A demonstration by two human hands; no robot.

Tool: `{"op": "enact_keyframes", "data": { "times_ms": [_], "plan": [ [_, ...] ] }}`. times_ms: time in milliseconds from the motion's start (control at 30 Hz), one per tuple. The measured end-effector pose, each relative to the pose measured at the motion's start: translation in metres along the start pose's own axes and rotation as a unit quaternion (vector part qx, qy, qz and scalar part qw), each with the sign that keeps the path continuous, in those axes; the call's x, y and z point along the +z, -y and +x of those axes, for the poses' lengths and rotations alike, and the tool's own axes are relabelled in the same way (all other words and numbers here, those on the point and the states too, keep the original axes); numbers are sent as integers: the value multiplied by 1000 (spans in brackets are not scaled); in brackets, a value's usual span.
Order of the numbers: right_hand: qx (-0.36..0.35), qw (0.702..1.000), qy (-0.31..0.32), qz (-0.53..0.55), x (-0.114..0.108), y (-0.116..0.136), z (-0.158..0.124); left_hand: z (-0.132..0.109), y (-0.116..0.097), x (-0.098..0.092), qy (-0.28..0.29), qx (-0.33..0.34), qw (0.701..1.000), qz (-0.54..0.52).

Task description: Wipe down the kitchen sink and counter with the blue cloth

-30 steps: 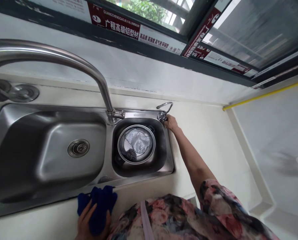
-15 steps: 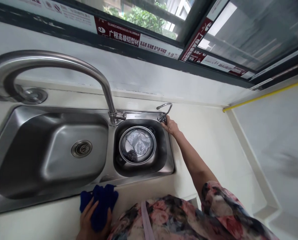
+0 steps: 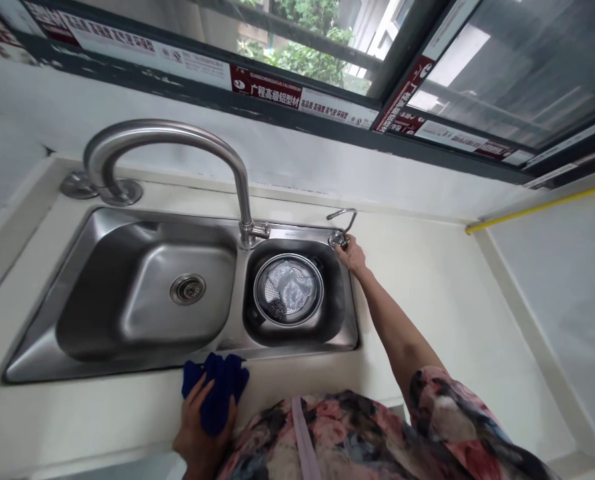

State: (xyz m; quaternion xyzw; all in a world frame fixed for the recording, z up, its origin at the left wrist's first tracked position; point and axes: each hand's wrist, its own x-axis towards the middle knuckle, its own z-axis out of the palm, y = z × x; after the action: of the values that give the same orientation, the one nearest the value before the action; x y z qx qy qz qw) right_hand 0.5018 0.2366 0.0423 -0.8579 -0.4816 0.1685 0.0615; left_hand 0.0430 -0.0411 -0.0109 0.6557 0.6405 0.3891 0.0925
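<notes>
My right hand (image 3: 353, 255) reaches across the counter to the small curved tap (image 3: 340, 225) at the back right corner of the steel double sink (image 3: 52, 333), fingers closed around its base. My left hand (image 3: 200, 423) presses a dark blue cloth (image 3: 217, 390) onto the cream counter at the sink's front edge. The small right basin holds a round metal strainer basket (image 3: 288, 289) with a silvery scourer in it. The big gooseneck faucet (image 3: 177, 137) arches over the left basin.
The large left basin has a drain (image 3: 188, 288) in its floor. A cream counter (image 3: 437, 293) spreads right of the sink to a white wall with a yellow strip (image 3: 537, 208). A window with a dark frame (image 3: 297, 127) runs behind.
The view has swung left and pulled back, showing the whole sink. My right hand stays at the small tap and my left hand stays on the blue cloth.
</notes>
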Motion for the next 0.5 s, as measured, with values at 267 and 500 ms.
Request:
{"op": "enact_keyframes", "data": {
  "times_ms": [267,500],
  "plan": [
    [31,999,3,22,-1,4,6,1,-4,2,-23,1,1000,16],
    [18,1000,-6,2,2,4,10,3,-6,2,-21,7,1000,10]
  ]
}}
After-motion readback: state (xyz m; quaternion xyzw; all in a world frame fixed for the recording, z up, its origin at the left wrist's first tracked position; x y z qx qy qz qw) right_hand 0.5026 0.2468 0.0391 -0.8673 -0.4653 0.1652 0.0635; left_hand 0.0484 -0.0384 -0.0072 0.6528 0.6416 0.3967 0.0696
